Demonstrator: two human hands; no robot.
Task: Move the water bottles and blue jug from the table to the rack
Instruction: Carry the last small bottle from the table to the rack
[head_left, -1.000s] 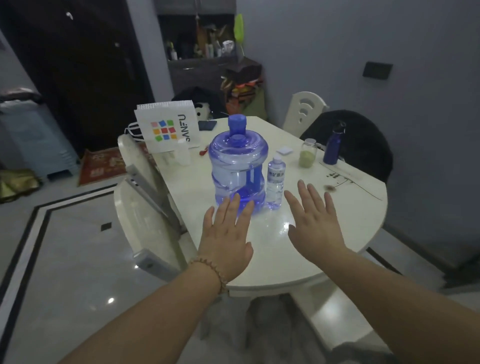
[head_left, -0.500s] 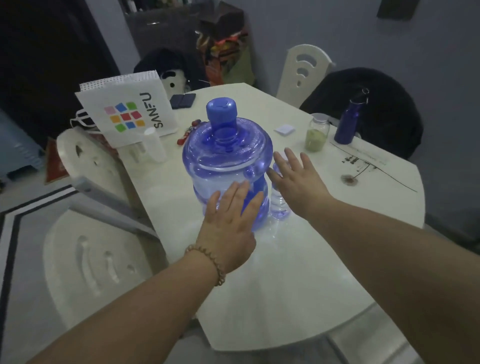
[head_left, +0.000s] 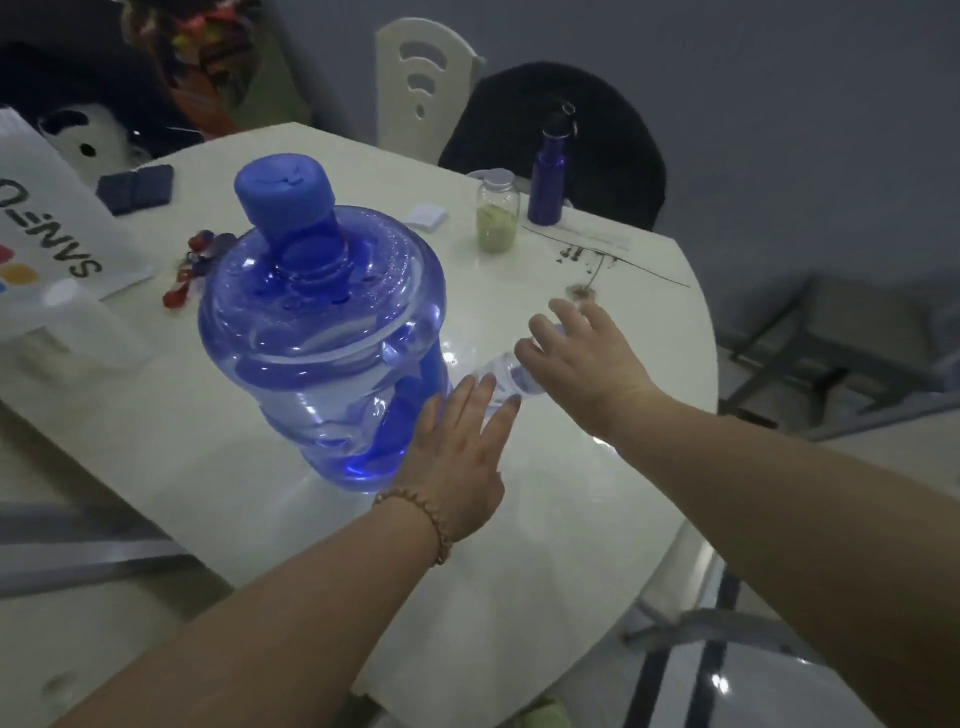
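Note:
A large translucent blue jug (head_left: 322, 332) with a blue cap stands on the white round table (head_left: 519, 519). Just right of it is a small clear water bottle (head_left: 498, 382), mostly hidden by my right hand (head_left: 582, 364), whose fingers curl around the bottle's upper part. My left hand (head_left: 457, 452) is flat with fingers straight, held against the jug's lower right side, fingertips near the bottle's base. A dark blue metal bottle (head_left: 548, 176) stands at the table's far edge.
A glass jar of green powder (head_left: 497, 218), a white paper bag (head_left: 47, 234), a white plastic container (head_left: 93, 332), red keys (head_left: 189, 265) and a dark wallet (head_left: 136, 188) lie on the table. Chairs (head_left: 423, 83) stand behind. A grey metal frame (head_left: 831, 358) sits on the floor at right.
The view has moved closer and to the right. My right hand has come down around the small bottle, and my left hand has slid to the jug's lower right side.

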